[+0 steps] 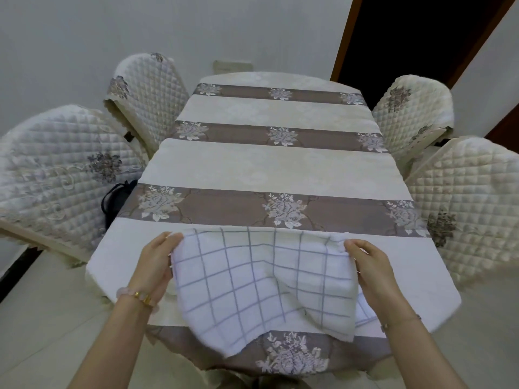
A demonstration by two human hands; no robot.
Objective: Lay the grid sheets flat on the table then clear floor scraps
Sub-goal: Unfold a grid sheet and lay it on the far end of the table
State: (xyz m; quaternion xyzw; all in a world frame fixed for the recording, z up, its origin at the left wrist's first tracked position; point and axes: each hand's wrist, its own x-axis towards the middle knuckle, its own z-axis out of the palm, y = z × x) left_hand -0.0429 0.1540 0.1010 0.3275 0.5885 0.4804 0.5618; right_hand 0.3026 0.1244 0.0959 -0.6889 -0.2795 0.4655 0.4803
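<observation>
left hand (156,261): gripping sheet (252,284) corner at 10 o'clock, fingers curling round the edge
right hand (371,266): gripping sheet corner at 2 o'clock
sheet: sagging between hands, draping over desk (280,164) at its 6 o'clock end
chairs (56,175): flanking desk at 9 and 3 o'clock

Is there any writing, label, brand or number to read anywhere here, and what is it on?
None: no words, numbers or brands can be read.
The grid sheet bears only grey lines.
The tablecloth and chair covers bear only flower patterns.
The wall plate is too blurred to tell.
</observation>
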